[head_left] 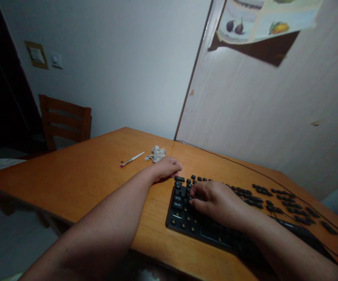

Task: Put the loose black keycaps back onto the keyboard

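A black keyboard (183, 216) lies on the orange wooden table (78, 183), with some keycaps off and black keycaps (277, 201) loose around it. My right hand (216, 201) rests on the keyboard's left part, fingers curled down onto the keys; what they pinch, if anything, is hidden. My left hand (166, 168) lies on the table just past the keyboard's far left corner, fingers curled together beside a loose keycap (179, 179).
A crumpled tissue (156, 153) and a thin white stick with a red tip (132, 159) lie beyond my left hand. A black cable (245, 166) runs along the wall. A wooden chair (65, 121) stands at the table's far left.
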Motion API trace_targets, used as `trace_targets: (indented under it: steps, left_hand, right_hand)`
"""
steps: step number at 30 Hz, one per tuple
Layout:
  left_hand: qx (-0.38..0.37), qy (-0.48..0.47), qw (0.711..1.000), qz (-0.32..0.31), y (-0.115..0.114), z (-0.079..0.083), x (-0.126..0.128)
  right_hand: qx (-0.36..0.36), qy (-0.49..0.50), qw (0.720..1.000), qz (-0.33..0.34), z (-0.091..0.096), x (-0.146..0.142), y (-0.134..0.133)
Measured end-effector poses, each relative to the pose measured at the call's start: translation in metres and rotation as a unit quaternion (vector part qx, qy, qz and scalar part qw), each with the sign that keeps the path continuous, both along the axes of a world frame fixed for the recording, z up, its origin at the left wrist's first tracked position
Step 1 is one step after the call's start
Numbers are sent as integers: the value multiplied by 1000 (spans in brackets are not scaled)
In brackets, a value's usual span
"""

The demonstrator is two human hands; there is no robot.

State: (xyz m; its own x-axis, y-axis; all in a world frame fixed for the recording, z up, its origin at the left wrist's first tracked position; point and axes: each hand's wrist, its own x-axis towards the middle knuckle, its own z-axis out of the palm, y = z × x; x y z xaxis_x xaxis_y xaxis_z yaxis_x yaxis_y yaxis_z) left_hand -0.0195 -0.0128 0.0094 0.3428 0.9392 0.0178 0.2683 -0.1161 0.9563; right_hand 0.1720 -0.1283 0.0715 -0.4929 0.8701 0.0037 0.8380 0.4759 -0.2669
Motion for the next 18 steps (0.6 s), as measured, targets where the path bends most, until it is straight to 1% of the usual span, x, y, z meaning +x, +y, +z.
trace_targets:
  steps: [7,13,18]
  left_hand:
    - [9,-9,1000,-5,6,-8,1]
    - [7,-15,1000,-10,8,-10,1]
    - [3,-16,1000,-15,6,-8,0]
  right_hand:
    - [32,-40,999,3,-6,-5,-20]
    - [45,-54,998,6,-10,-7,-23]
    - [57,-64,996,8,-10,-9,-25]
